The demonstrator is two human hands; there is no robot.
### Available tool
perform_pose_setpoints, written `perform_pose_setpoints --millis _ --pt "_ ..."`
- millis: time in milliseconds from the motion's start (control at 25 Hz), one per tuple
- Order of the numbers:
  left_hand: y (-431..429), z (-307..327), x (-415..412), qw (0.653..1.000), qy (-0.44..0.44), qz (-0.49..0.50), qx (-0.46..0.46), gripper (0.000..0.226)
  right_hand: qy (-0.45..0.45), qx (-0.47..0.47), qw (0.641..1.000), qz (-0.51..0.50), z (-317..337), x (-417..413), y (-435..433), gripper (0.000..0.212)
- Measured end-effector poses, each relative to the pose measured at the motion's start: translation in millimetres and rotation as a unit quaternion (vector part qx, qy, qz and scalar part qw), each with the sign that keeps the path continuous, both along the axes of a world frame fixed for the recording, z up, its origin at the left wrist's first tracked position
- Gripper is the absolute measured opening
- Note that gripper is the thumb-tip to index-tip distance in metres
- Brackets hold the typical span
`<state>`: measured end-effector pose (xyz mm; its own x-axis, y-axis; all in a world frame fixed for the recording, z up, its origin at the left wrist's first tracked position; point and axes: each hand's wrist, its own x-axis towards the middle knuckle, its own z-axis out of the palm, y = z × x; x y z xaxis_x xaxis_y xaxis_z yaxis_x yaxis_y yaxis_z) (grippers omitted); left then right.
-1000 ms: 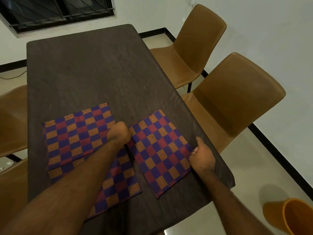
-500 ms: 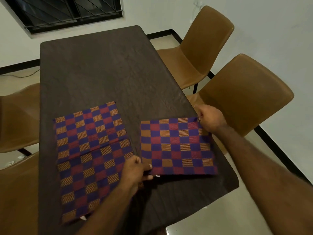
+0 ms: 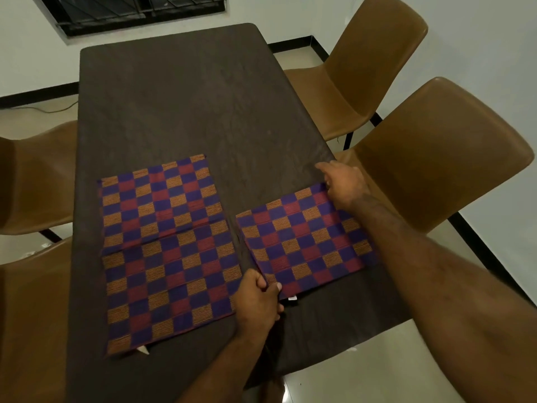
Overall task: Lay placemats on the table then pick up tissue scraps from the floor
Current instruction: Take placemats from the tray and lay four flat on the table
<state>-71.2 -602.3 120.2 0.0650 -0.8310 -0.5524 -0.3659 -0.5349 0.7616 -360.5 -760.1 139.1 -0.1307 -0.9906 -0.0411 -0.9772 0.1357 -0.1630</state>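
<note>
The folded placemat (image 3: pixel 302 242) lies at the counter's (image 3: pixel 189 97) right edge; left hand (image 3: pixel 258 301) pinches its near corner, right hand (image 3: pixel 344 184) pinches the far corner. Soft, light cloth, best held by corners.

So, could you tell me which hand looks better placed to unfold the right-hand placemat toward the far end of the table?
Probably the right hand: it pinches the folded placemat at its far corner, nearest the bare table. The left hand grips the near corner, suited to anchoring.
</note>
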Motion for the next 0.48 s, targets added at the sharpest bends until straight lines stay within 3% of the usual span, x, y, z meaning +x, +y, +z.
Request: perform_pose_setpoints --millis 160,280,360,480 --pt "1 -6 -2 0.999 -0.032 -0.025 -0.018 0.028 0.008 0.058 0.998 -0.016 -6 -9 10 0.064" --pt "0 -6 -1 0.981 -0.143 -0.097 -0.086 0.030 0.031 0.026 0.999 -0.025 -3 -6 33 0.059" --pt "5 -5 7 0.937 -0.236 -0.189 -0.174 0.041 0.004 -0.004 1.000 0.002 -1 5 60 0.058" --pt "11 -14 16 0.819 -0.323 -0.367 -0.300 0.067 -0.099 0.056 0.992 0.058 -3 29 112 0.060"
